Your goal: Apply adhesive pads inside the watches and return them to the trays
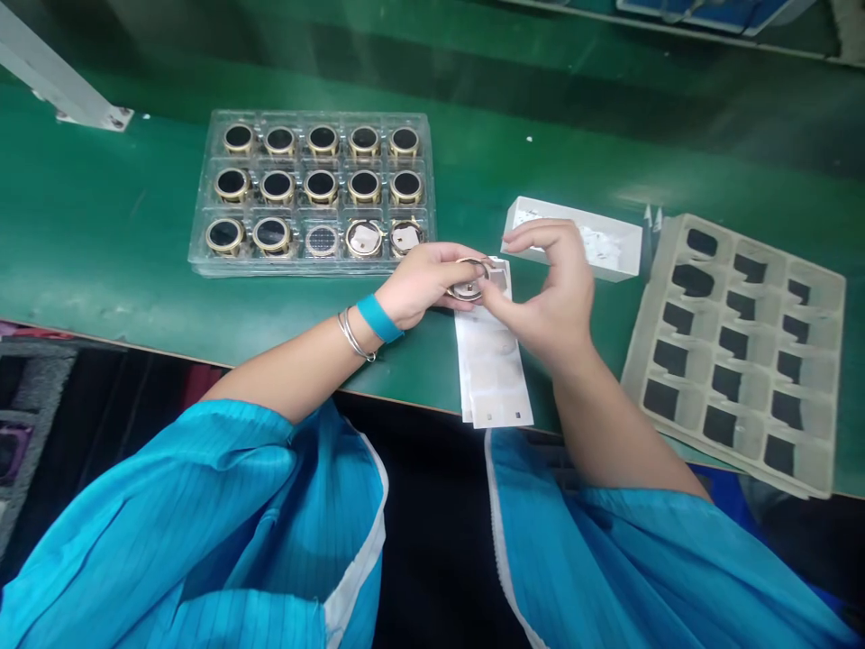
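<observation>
My left hand (424, 278) is closed around a round gold-rimmed watch case (466, 290), its open inner side facing up. The thumb of my right hand (558, 297) reaches onto the case's right edge, while the index finger arches away from the thumb. Nothing shows in the gap between them. Beneath both hands lie white sticker sheets (496, 379) reaching to the table's front edge. To the left is a clear plastic tray (311, 268) of gold watch cases. Most show dark faces (323, 187); two at the front right show pale insides (363, 238).
Behind my right hand stands a white box (618, 257) with small white scraps in it. Pointed tweezer-like tips (652, 221) stick up beside it. At the right, a cream compartment tray (703, 351) holds dark pieces. A white metal post (74, 77) stands at the back left.
</observation>
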Demonstrator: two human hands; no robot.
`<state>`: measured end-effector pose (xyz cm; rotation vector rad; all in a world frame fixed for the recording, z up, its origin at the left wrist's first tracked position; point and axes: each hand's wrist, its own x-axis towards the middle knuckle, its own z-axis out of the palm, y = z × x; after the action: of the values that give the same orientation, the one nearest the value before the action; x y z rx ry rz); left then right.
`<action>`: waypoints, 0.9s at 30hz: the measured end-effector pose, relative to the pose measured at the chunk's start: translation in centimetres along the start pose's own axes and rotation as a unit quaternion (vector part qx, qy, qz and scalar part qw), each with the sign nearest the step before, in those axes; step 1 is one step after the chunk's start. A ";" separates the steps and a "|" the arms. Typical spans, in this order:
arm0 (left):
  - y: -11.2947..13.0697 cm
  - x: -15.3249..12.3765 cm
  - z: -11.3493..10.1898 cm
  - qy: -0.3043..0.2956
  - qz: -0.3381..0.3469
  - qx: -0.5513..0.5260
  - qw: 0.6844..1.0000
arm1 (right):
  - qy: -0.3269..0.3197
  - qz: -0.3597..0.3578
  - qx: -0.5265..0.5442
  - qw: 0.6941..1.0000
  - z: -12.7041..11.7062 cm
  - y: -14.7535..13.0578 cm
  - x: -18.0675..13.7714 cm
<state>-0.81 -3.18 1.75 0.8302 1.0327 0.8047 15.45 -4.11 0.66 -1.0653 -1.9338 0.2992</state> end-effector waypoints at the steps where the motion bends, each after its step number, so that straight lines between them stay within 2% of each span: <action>1: 0.0 0.0 0.0 0.001 0.001 0.001 1.000 | -0.009 -0.004 -0.005 1.000 0.2 0.0 0.0; 11: -1.4 0.5 0.3 -0.009 0.062 0.048 0.997 | -0.094 0.008 -0.068 0.993 1.3 0.0 -0.2; 14: -0.9 0.5 0.3 -0.010 0.069 0.057 0.996 | -0.079 -0.002 -0.032 0.996 0.9 0.7 0.0; 16: 0.2 0.3 -0.5 0.009 0.105 0.073 0.992 | -0.050 0.000 0.006 0.999 0.5 1.3 0.1; 18: 1.7 -0.2 -2.4 0.068 0.173 0.106 0.977 | -0.014 0.014 0.031 0.999 0.0 1.9 0.1; 21: 3.4 -1.5 -6.9 0.217 0.259 0.205 0.919 | 0.038 0.035 0.033 0.998 -0.5 2.3 0.1; 24: 3.5 -2.5 -11.6 0.334 0.251 0.336 0.844 | 0.071 0.044 0.035 0.996 -0.8 2.3 0.2; 27: 2.6 -2.9 -14.3 0.365 0.207 0.427 0.801 | 0.086 0.056 0.050 0.993 -1.3 2.4 0.7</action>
<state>-15.60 -1.71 1.12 1.6214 2.0258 1.0723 17.66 -2.37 0.51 -1.0989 -1.6912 0.3514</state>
